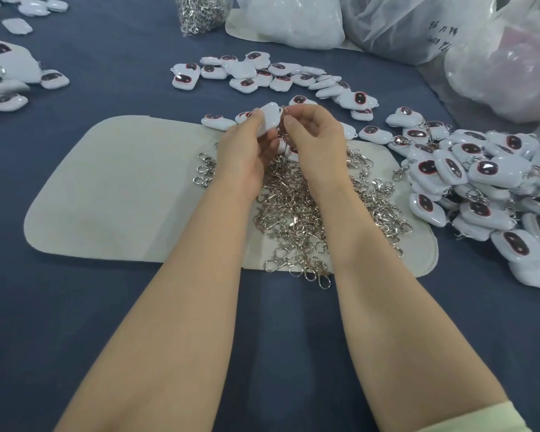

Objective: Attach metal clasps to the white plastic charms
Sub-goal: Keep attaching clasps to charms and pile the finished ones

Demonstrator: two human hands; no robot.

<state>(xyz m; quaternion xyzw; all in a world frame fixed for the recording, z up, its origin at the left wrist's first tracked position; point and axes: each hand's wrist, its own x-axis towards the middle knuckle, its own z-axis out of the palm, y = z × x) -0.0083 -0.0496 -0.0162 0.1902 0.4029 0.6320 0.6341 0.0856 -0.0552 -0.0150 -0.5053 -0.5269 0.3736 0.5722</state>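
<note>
The left hand (247, 148) grips a white plastic charm (270, 118); the right hand (315, 135) pinches a silver metal clasp (283, 129) at its three o'clock.

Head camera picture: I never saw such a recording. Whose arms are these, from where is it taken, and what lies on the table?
No machine here: a person works with bare hands, and the camera sits on the head, looking down. The left hand holds one white charm; the right hand pinches a metal clasp at its edge. Under the hands a pale pad carries a pile of clasps. On the blue table loose charms lie beyond, and a heap of charms at the right, several with clasps on. Plastic bags stand at the back.
</note>
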